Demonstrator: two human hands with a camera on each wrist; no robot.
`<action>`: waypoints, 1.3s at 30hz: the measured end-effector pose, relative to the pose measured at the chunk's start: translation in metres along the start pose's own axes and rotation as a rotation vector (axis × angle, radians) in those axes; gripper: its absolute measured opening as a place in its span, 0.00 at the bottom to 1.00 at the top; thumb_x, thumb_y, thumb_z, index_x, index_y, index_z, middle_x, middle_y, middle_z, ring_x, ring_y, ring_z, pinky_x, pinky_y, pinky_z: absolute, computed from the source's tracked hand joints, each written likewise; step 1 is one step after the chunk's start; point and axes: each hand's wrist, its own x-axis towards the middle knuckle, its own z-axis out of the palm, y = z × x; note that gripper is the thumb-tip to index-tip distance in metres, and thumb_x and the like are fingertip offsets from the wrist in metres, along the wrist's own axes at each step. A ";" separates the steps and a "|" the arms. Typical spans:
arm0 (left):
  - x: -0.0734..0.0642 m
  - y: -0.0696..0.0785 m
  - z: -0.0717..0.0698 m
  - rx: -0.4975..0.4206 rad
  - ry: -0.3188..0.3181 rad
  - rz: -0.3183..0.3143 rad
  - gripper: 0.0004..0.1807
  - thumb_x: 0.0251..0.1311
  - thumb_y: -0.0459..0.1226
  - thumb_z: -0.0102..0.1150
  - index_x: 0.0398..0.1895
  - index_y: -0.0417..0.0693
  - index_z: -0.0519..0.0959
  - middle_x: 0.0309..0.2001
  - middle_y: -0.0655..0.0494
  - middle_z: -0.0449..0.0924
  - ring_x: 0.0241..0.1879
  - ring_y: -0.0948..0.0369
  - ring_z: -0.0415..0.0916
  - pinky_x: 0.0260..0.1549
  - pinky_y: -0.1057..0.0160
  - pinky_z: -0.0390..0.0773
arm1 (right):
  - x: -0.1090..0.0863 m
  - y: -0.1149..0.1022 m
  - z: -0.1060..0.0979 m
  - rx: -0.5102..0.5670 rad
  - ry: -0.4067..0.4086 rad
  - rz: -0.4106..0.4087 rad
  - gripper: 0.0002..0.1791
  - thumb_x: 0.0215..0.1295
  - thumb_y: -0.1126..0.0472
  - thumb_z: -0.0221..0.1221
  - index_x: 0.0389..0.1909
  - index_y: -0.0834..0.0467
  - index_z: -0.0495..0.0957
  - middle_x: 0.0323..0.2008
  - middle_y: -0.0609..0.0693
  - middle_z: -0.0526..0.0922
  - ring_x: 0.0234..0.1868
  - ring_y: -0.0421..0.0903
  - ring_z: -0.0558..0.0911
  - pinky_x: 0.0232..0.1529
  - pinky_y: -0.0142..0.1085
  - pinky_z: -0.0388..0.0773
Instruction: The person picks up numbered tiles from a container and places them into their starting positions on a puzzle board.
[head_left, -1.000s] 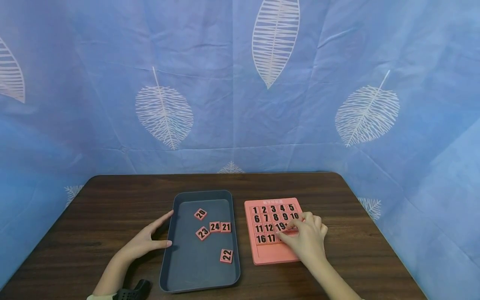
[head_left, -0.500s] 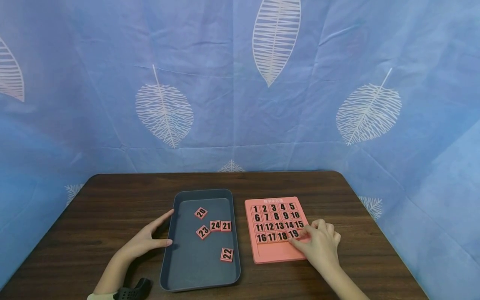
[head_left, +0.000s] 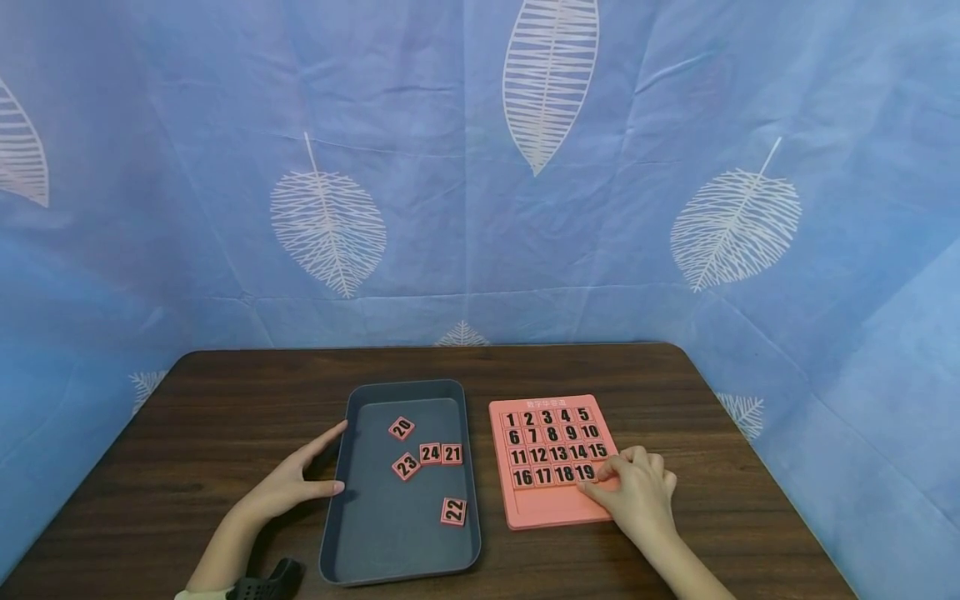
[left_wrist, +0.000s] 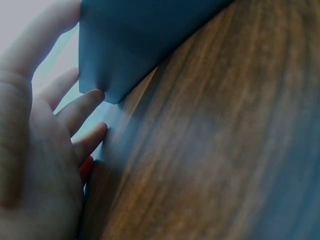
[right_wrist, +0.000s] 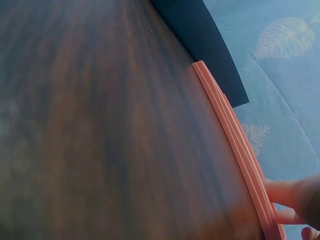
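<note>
In the head view a pink number puzzle board [head_left: 551, 507] lies right of a dark grey tray [head_left: 397, 554]. Its rows of tiles run from 1 upward, above a bare strip at the bottom. My right hand [head_left: 637, 492] pinches the 19 tile [head_left: 585, 472] by thumb and index finger, at the right of the 18 tile [head_left: 564, 475]. In the right wrist view the fingertips touch the board's edge region; the tile is hidden there. My left hand [head_left: 288, 483], fingers extended, touches the tray's left wall; the left wrist view shows its fingertips against the tray [left_wrist: 125, 50].
Inside the tray lie several loose tiles: a 20 tile [head_left: 401, 427], a 23 tile [head_left: 406, 467], a 24 tile [head_left: 430, 453], a 21 tile [head_left: 452, 454] and a 22 tile [head_left: 453, 511]. A blue cloth [head_left: 465, 208] hangs behind the dark wooden table [head_left: 247, 400].
My right hand has carried the 19 tile from over the 13 tile rightward and down to the spot beside the 18 tile. My left hand and the tray have stayed still.
</note>
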 end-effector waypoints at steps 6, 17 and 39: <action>-0.001 0.001 0.000 0.004 -0.001 0.007 0.46 0.58 0.42 0.66 0.76 0.57 0.51 0.74 0.41 0.45 0.69 0.34 0.40 0.52 0.23 0.48 | -0.001 -0.001 -0.002 -0.031 0.024 -0.036 0.15 0.45 0.46 0.74 0.21 0.49 0.79 0.36 0.51 0.70 0.41 0.56 0.65 0.40 0.54 0.55; -0.001 0.002 0.000 -0.002 -0.010 0.013 0.46 0.58 0.42 0.65 0.76 0.54 0.51 0.74 0.41 0.45 0.69 0.33 0.40 0.52 0.23 0.49 | 0.008 -0.045 -0.019 0.028 0.089 -0.119 0.16 0.43 0.50 0.76 0.31 0.53 0.85 0.38 0.51 0.70 0.44 0.55 0.65 0.40 0.51 0.55; 0.000 -0.002 -0.001 -0.025 -0.010 0.020 0.46 0.58 0.41 0.66 0.76 0.55 0.51 0.74 0.41 0.46 0.69 0.34 0.41 0.53 0.24 0.49 | 0.058 -0.174 0.015 0.204 -0.027 -0.334 0.15 0.47 0.47 0.74 0.35 0.48 0.85 0.38 0.46 0.67 0.39 0.49 0.61 0.39 0.45 0.55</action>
